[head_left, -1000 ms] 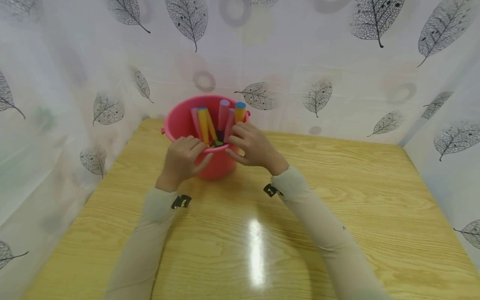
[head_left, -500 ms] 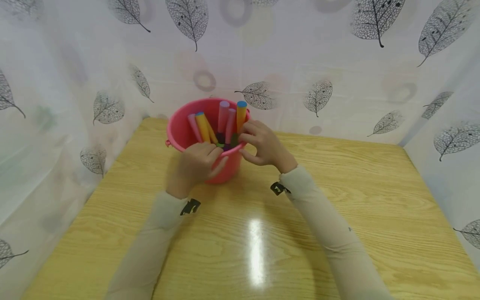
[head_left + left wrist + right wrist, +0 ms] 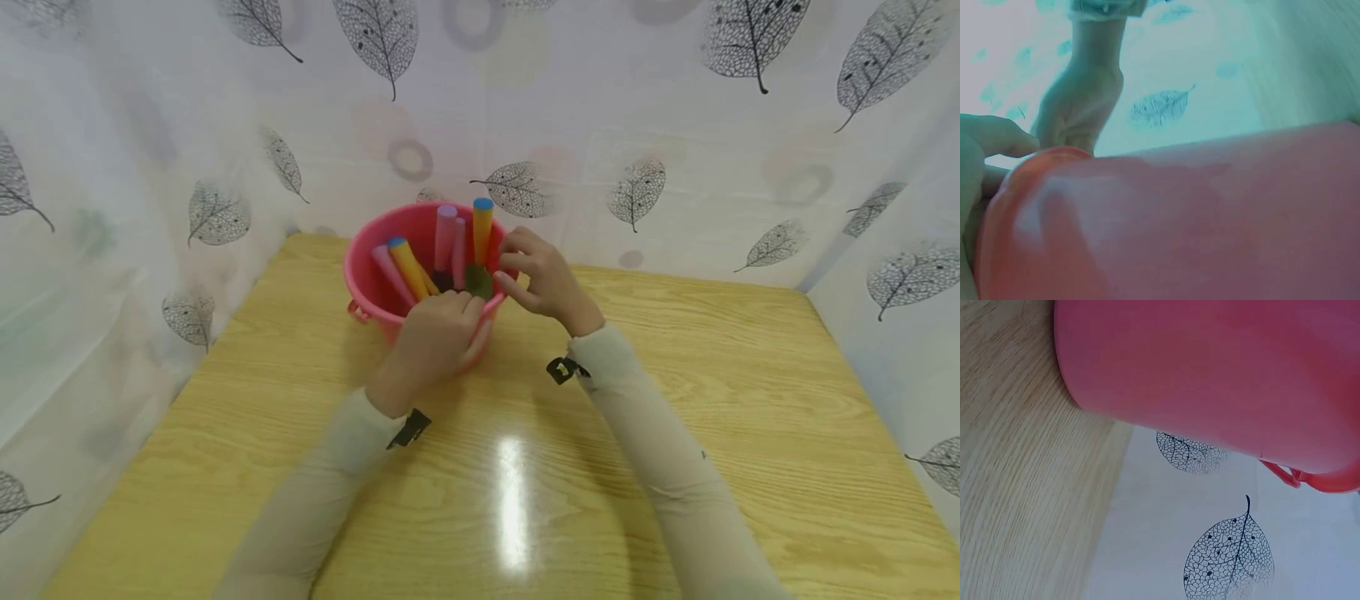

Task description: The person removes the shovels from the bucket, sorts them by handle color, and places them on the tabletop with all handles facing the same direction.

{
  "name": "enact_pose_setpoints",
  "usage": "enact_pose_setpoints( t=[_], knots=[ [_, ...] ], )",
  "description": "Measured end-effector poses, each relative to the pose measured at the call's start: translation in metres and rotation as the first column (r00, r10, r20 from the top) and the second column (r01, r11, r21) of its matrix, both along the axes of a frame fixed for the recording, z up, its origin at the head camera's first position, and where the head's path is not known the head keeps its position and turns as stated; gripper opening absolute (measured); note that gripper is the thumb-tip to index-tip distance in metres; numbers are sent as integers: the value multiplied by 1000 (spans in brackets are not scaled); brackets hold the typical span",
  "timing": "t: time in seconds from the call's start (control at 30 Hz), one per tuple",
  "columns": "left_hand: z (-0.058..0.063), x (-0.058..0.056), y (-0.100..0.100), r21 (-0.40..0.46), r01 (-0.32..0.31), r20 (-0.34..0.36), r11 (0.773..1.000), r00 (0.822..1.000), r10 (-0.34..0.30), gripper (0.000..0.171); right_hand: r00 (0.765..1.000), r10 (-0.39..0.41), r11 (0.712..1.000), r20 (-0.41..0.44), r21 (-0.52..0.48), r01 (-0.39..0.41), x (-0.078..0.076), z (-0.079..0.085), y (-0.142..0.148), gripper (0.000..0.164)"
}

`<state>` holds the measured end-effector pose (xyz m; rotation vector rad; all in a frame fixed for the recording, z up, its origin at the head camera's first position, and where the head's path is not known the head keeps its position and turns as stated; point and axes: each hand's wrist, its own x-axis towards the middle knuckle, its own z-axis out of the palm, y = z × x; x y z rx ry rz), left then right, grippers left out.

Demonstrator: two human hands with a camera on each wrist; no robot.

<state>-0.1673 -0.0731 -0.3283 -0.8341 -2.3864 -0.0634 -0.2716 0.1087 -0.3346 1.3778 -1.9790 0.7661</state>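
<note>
A pink bucket (image 3: 420, 223) stands upright on the table in the head view, its outer wall filling much of both wrist views. Inside it lean several pink sticks (image 3: 446, 237) and yellow sticks with blue ends (image 3: 482, 233). A dark green piece (image 3: 478, 282) shows low among them. My left hand (image 3: 435, 337) grips the front rim, fingers over the edge and thumb outside. At the right side of the rim, my right hand (image 3: 543, 279) holds the edge between curled fingers and thumb. The right wrist view does not show its own hand.
The wood-grain table (image 3: 712, 375) extends around the bucket on both sides and in front. Behind it hangs a white sheet with leaf prints (image 3: 585, 108). A small handle lug (image 3: 358, 312) juts from the bucket's left side.
Both hands have moved right, the left one the farther, along the front rim. The bucket has shifted slightly right and turned, its left lug swinging toward the front; the sticks inside have shifted.
</note>
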Motion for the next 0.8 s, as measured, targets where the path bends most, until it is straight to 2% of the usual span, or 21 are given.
enact_pose_setpoints(
  t=[0.07,0.27,0.43,0.63,0.8],
  knots=[
    [1,2,5,-19,-18,11,1000,1000,18,23,1000,-6,1000,10,-1,6,-1,0,1,21],
    [9,10,16,-69,-71,85,995,993,77,26,999,-25,1000,30,5,25,-5,0,5,35],
    [14,10,15,-93,-100,149,991,982,113,32,999,-41,999,31,11,40,-4,0,7,20],
    [29,8,-9,-25,-65,135,998,988,68,37,996,-90,996,25,31,89,3,4,9,19],
    [44,-2,-41,78,-34,173,996,985,20,40,989,-145,988,41,61,142,9,9,12,16]
  ],
)
